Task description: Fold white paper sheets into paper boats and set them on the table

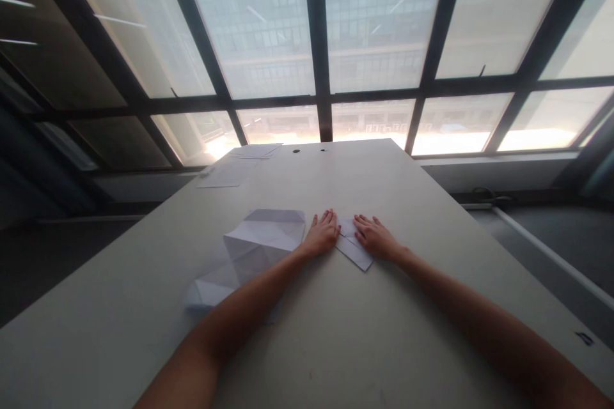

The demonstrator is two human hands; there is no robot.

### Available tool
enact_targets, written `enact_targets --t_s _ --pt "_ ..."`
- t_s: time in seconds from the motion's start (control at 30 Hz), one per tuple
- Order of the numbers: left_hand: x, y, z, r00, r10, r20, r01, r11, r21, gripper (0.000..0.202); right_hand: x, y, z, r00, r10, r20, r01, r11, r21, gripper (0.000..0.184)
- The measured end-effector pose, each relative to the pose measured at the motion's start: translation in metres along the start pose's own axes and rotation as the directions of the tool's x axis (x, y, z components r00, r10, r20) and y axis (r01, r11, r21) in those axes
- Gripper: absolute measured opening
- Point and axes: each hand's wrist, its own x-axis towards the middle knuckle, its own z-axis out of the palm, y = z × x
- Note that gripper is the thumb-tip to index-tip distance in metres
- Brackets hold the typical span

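A small folded piece of white paper (pixel 354 250) lies flat on the white table (pixel 307 358), its pointed lower end toward me. My left hand (pixel 324 233) rests along its left edge with the fingers stretched out. On its right side lies my right hand (pixel 375 236), fingers extended and pressing on the paper. Part of the folded paper is covered by the hands. Left of my left hand, a larger creased sheet of white paper (pixel 266 236) stands partly raised off the table, and my left forearm hides some of it.
Flat white sheets (pixel 225 174) lie at the table's far left, with more papers (pixel 256 151) behind them. A round dark hole (pixel 296 151) is near the far edge. Tall framed windows (pixel 268 25) rise beyond the table. A small dark mark (pixel 584 338) shows near the right edge.
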Motion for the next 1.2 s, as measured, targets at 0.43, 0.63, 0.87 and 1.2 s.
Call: enact_targets --t_s 0.43,0.63,0.87,1.2 --pt "0.006 0.005 -0.008 0.91 0.402 -0.095 -0.413 0.877 -0.245 0.04 0.001 0.007 0.001 0.997 -0.079 -0.007 0.079 0.992 0.095 0.052" --pt "0.004 0.008 -0.008 0.904 0.422 -0.063 -0.426 0.88 -0.212 0.044 0.003 0.01 0.002 0.993 0.082 -0.082 -0.077 0.996 0.054 0.054" --pt "0.004 0.008 -0.007 0.913 0.407 0.018 -0.397 0.898 -0.189 0.045 0.003 0.016 0.0 0.989 0.139 -0.041 -0.14 0.99 -0.031 0.05" --pt "0.004 0.01 -0.009 0.91 0.413 0.009 -0.402 0.889 -0.219 0.046 0.005 0.018 0.001 0.965 0.261 -0.008 -0.261 0.964 -0.057 0.06"
